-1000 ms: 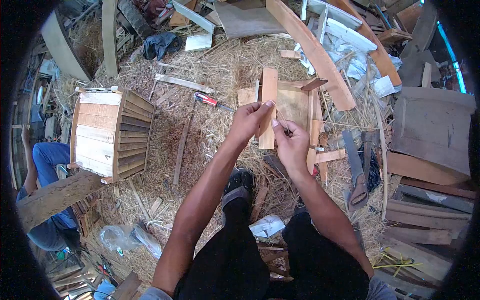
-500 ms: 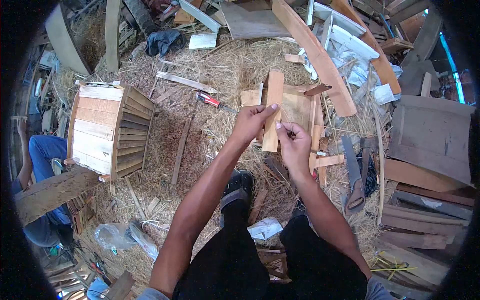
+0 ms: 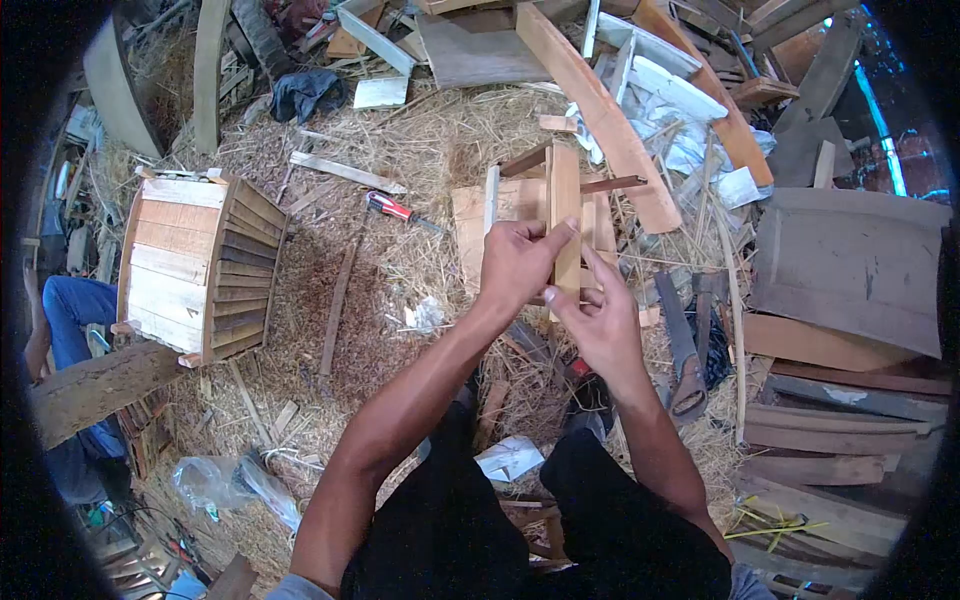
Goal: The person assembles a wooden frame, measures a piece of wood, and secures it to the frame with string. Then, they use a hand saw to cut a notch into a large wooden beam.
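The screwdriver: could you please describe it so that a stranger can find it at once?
Start at the large slatted wooden crate on the picture's left. Go right, toward the person's left hand; the screwdriver lies between them, just below the right end of a pale wood strip. Its red, black and white handle sets it apart from that plain strip.

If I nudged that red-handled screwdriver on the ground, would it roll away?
The screwdriver probably won't roll far, since loose straw lies around it. It may feel handle-heavy: the handle is much thicker than the shaft. That straight shaft also looks stiff.
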Demonstrator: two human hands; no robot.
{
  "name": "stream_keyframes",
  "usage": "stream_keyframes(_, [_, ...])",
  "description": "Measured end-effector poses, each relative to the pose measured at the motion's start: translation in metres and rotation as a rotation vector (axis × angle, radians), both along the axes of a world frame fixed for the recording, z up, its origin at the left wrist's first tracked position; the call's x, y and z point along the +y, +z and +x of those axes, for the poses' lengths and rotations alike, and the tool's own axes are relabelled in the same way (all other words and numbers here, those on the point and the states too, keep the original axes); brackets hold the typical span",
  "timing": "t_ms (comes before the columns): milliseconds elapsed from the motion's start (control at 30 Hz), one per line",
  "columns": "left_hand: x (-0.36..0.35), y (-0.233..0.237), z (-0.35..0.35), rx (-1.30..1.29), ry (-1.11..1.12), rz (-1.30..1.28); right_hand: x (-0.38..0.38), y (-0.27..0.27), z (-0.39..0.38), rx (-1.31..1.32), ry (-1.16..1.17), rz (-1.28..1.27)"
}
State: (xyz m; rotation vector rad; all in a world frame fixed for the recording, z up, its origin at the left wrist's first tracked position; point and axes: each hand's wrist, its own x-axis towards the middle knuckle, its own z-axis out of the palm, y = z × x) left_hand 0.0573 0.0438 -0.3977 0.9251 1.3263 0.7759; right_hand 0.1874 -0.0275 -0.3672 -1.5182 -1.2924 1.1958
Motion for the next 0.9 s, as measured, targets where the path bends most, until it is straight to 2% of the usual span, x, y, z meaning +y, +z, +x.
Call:
stream_keyframes(67, [-0.004,0.015,0.005,0.033,-0.076,0.012,-0.006,0.004,0.009,0.078,0.002,-0.042])
stream_keyframes(200, [-0.013,0.006,0.019,-0.1,-0.146,0.233,-0.012,0.01,0.036,0.239,-0.005,-0.063])
stream_keyframes(300, [-0.015,0.016,0.022,-0.424,-0.232,0.108,-0.015,0.013,0.058,0.31,0.0,-0.059])
stream_keyframes(333, [-0.015,0.01,0.025,-0.355,-0.299,0.157,-0.015,0.014,0.065,0.322,0.009,-0.059])
stream_keyframes(433, [-0.019,0.009,0.04,-0.396,-0.261,0.041,-0.022,0.012,0.084,0.346,0.008,-0.077])
stream_keyframes(467, [-0.02,0.007,0.047,-0.528,-0.174,-0.144,-0.026,0.01,0.09,0.352,0.002,-0.086])
stream_keyframes(600, [-0.031,0.002,0.069,-0.743,-0.071,-0.262,-0.033,0.019,0.106,0.339,0.007,-0.121])
stream_keyframes(733, [-0.028,0.009,0.069,-0.739,-0.151,-0.257,-0.035,0.029,0.112,0.354,0.054,-0.119])
stream_keyframes(900, [-0.024,0.035,0.057,-0.489,-0.152,-0.097,-0.03,0.033,0.107,0.263,0.135,-0.074])
